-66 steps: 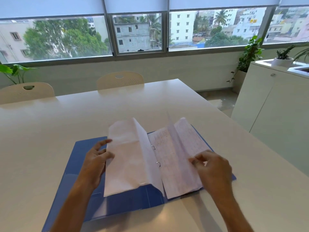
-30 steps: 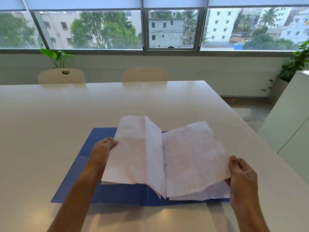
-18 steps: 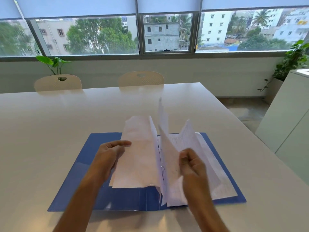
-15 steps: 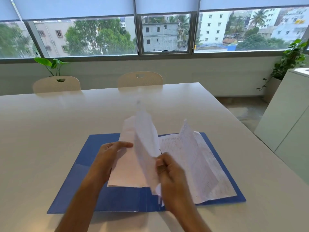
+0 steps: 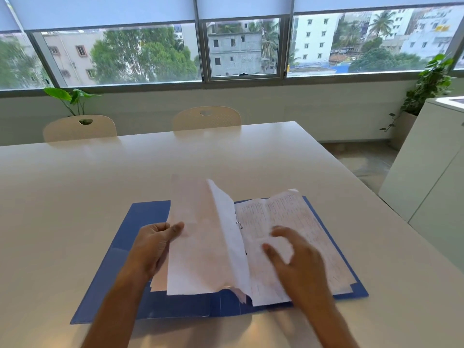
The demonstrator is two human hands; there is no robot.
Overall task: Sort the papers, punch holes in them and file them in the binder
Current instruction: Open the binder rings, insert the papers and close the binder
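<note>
An open blue binder (image 5: 130,249) lies flat on the white table (image 5: 75,187), with metal rings (image 5: 239,225) at its spine. White papers sit on the rings. My left hand (image 5: 153,247) grips the left edge of the turned pages (image 5: 200,247), which stand half raised over the left cover. Printed pages (image 5: 298,222) lie flat on the right cover. My right hand (image 5: 293,259), blurred, hovers over them with its fingers spread and nothing in it.
Two cream chairs (image 5: 80,128) (image 5: 207,119) stand at the table's far side below the windows. A white cabinet (image 5: 426,167) stands to the right beyond the table's edge, with a potted plant (image 5: 431,81) behind it.
My right hand carried a sheet from the right stack over the rings to the left, let it go and moved back over the right pages. My left hand kept holding the left pages.
</note>
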